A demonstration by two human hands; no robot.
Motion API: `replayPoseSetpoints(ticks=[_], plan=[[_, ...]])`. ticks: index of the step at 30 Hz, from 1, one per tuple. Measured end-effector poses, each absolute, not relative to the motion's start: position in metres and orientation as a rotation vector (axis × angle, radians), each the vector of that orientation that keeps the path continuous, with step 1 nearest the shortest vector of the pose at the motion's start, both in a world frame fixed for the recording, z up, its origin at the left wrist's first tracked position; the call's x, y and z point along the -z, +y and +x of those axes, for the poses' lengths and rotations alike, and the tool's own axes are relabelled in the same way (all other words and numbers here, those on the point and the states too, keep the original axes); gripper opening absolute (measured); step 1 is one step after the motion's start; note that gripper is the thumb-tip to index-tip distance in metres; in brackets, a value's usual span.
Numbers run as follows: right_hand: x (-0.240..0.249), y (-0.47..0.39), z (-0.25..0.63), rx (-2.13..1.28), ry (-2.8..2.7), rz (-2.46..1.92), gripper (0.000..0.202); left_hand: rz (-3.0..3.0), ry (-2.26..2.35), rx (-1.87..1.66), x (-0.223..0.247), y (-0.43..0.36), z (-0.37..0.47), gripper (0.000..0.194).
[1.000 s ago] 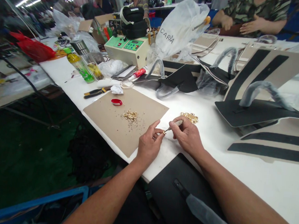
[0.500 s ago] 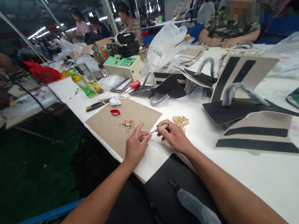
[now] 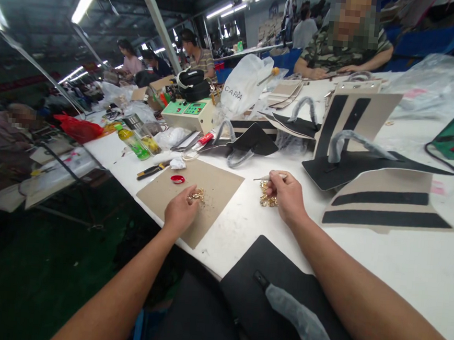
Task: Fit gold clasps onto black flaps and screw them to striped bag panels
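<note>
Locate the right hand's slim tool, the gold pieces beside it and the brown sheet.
Slim tool (image 3: 263,178): head view, exposed end.
Gold pieces (image 3: 264,198): head view, pile's middle.
Brown sheet (image 3: 221,185): head view, bare surface.

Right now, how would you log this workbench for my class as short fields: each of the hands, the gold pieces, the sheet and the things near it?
Left hand: fingers at the gold-coloured pieces; whether it grips one is hidden
Right hand: holds a slim pointed tool, tip toward picture left
Second gold-coloured pile: on the white table, by the right hand
Brown sheet: flat on the table; bears a red dish
Near the sheet: yellow-and-black hand tool, crumpled white wad
</note>
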State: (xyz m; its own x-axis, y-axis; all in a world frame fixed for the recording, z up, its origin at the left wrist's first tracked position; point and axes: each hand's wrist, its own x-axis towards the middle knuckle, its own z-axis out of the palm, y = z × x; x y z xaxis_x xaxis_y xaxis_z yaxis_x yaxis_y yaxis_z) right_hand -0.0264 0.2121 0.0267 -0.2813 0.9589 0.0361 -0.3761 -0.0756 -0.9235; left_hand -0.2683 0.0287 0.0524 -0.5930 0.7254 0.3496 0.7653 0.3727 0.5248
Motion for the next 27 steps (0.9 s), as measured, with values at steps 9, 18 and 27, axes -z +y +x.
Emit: replayPoseSetpoints(ticks=[9,18,27], plan=[[-0.019,0.227,-0.023,-1.563,-1.009,-0.821,0.036,-1.899,-2.451,0.939,-0.028,0.073,-0.185,0.018],[-0.017,0.227,-0.025,-1.604,-1.020,-0.820,0.039,-1.849,-2.428,0.703,-0.007,0.126,-0.137,0.015],[-0.022,0.207,-0.031,-1.687,-1.215,-0.739,0.035,-1.747,-2.590,1.436,-0.013,0.095,-0.153,0.016]])
